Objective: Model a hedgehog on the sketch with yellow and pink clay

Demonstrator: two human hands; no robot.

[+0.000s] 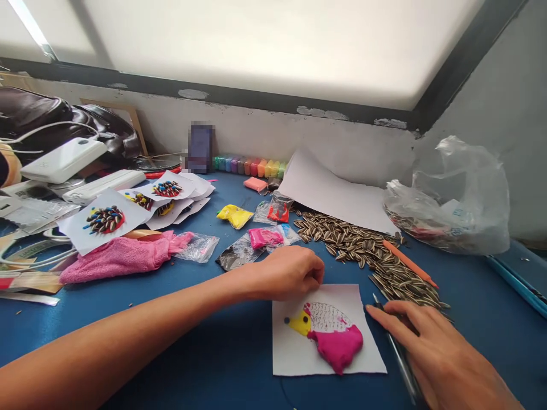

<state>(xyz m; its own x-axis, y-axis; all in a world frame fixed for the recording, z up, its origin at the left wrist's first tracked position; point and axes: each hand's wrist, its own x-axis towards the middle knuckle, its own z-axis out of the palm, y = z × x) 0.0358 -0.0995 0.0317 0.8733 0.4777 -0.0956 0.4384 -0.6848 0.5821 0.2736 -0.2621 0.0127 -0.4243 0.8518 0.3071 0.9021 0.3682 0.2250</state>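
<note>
The curled left hand (297,274) conceals anything beneath its fingers, the right hand (447,350) covers part of the slim tool (399,360), the dark bag (29,106) is cut by the left edge, and the upright device (201,147) is pixelated.

Magenta clay lump (339,346) is looking smooth/matt; sq. white paper sheet (288,356) is looking matt; long pink cloth (119,259) is showing rough pile; clear plastic bag (482,199) is shining w/ wrinkles.
</note>
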